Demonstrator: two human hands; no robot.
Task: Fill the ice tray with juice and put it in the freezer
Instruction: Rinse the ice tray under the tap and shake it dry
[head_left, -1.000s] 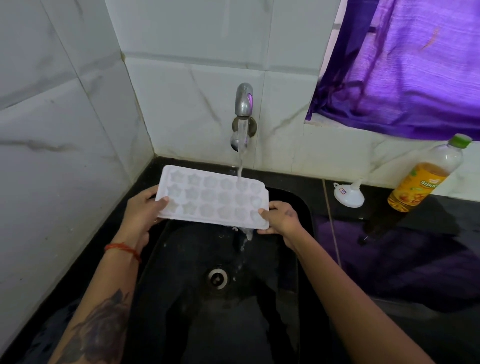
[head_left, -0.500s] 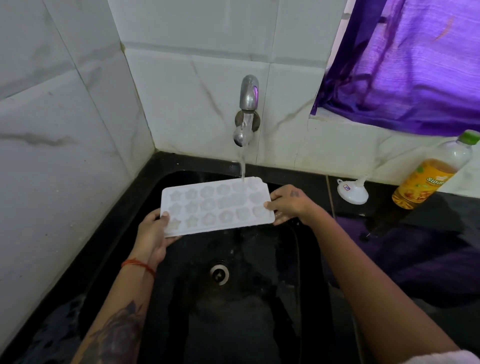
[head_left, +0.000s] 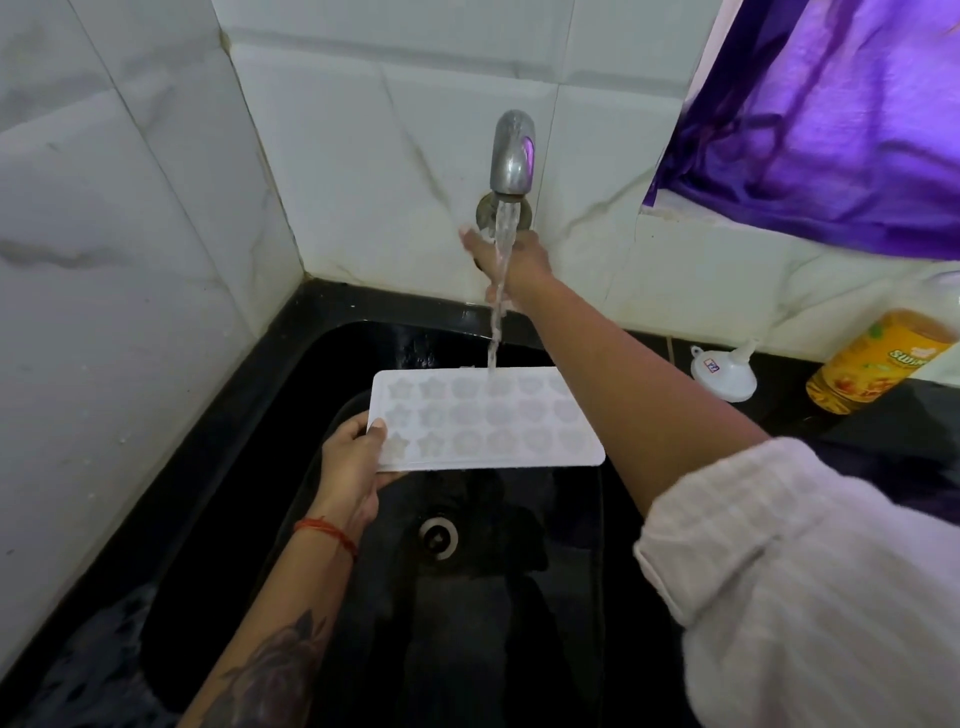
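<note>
A white ice tray (head_left: 483, 421) with star and flower moulds is held level over the black sink (head_left: 363, 597). My left hand (head_left: 350, 467) grips the tray's left end, thumb on top. Water runs from the steel tap (head_left: 511, 153) onto the tray's far edge. My right hand (head_left: 511, 260) is stretched up under the spout, against the wall at the tap's base; the stream partly hides its fingers. A juice bottle (head_left: 878, 364) with an orange label stands on the counter at the right.
A small white funnel (head_left: 724, 371) lies on the black counter beside the bottle. White marble tiles wall in the left and back. A purple curtain (head_left: 831, 119) hangs at the upper right. The sink drain (head_left: 439, 535) is below the tray.
My right hand has let go of the tray's right end and risen to the tap's base. The left hand alone now holds the tray, which sits lower.
</note>
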